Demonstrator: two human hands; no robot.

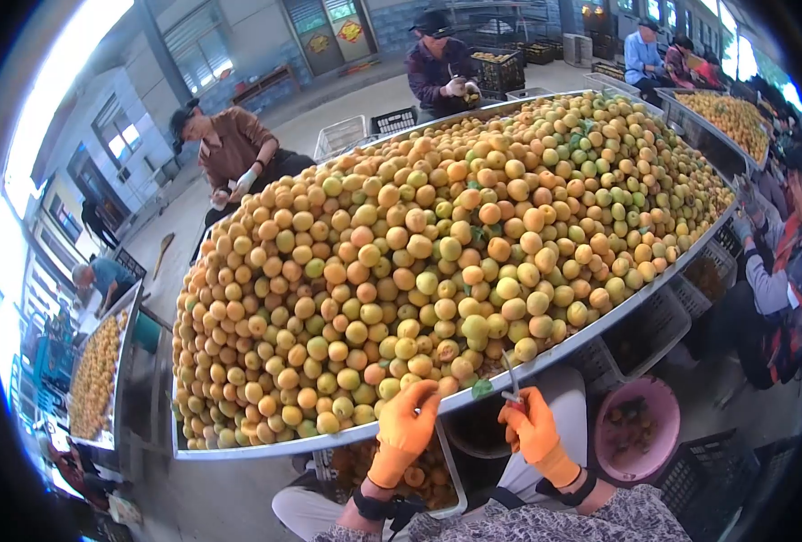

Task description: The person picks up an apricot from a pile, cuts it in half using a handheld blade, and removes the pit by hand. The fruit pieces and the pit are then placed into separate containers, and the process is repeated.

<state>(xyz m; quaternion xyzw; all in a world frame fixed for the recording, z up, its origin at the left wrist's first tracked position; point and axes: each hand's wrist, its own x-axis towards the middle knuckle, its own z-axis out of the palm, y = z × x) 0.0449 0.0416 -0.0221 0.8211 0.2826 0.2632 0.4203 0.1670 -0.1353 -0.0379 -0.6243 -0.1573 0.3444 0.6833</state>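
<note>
My left hand [407, 432], in an orange glove, is over the near rim of a large metal tray [545, 359]. Its fingers are curled together, and whatever may be between them is hidden. Beside its fingertips lie apricots [403, 350] from the heap that fills the tray. My right hand [536, 432], also gloved in orange, is closed around a small pitting tool [510, 373] with a thin metal end and a reddish handle. The tool points up over the rim, close to a green leaf [481, 388].
Below the rim, a crate [459, 483] holding cut fruit stands between my legs. A pink basin [670, 425] with some fruit is to the right, near dark crates [712, 470]. Co-workers [238, 154] sit around the tray, and another fruit-filled table [103, 379] stands at left.
</note>
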